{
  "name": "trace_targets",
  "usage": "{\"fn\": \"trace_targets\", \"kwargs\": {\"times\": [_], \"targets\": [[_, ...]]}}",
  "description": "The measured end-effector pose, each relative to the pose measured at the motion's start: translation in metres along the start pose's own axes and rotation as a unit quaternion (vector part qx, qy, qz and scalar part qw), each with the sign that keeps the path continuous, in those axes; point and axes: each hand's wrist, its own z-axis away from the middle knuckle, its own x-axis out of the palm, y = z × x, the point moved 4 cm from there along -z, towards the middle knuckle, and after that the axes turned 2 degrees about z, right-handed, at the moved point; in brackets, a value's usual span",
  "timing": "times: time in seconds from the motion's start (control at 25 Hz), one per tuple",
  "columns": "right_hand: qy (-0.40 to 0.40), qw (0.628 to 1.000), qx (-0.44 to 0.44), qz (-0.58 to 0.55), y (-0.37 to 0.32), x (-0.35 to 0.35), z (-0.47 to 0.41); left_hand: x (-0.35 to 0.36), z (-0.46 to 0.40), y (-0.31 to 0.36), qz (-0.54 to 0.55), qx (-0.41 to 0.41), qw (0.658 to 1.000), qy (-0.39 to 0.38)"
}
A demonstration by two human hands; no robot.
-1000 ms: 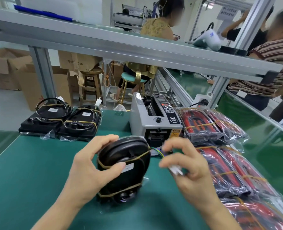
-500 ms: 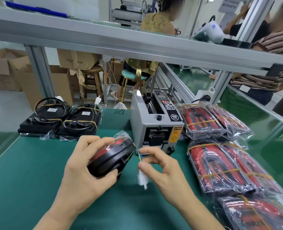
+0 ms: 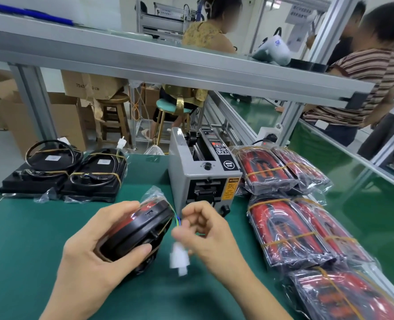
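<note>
- Risk: the right hand (image 3: pixel 209 234) pinched the thin coloured wires (image 3: pixel 177 218) between thumb and curled fingers, close to where they left the housing. A hard tug there could probably strain them or pull them out.
- Risk: the white connector (image 3: pixel 179 259) dangled loose and blurred below that hand. It could snag on the rubber band (image 3: pixel 164 228) or knock the grey tape dispenser (image 3: pixel 203 179) just behind.
- Risk: the left hand (image 3: pixel 94 257) gripped the lamp unit (image 3: pixel 140 229) tilted, fingers over the top and thumb across the lower edge. The housing looked glossy, so a slip onto the green mat (image 3: pixel 29 239) was possible.
- Look: rounded black housing with a red face and a yellowish band round it. Clear plastic (image 3: pixel 154 192) bunched at the far end; how much it covered could not be told.
- Place: held just above the mat, in front of the dispenser, between the black units (image 3: pixel 64 176) on the left and the bagged red units (image 3: pixel 283 227) on the right.
</note>
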Motion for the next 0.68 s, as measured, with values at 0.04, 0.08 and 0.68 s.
{"fn": "trace_targets", "kwargs": {"times": [0.04,0.08,0.68], "targets": [[0.023,0.999,0.012,-0.026,-0.002,-0.009,-0.002,0.001,0.0,0.001,-0.005,0.002,1.0,0.0],[0.06,0.997,0.025,-0.037,-0.002,-0.02,-0.006,0.002,0.0,0.002,-0.009,0.004,1.0,-0.003],[0.375,0.903,0.208,0.002,0.037,-0.052,-0.059,0.009,0.001,0.007,-0.01,0.016,1.0,-0.003]]}}
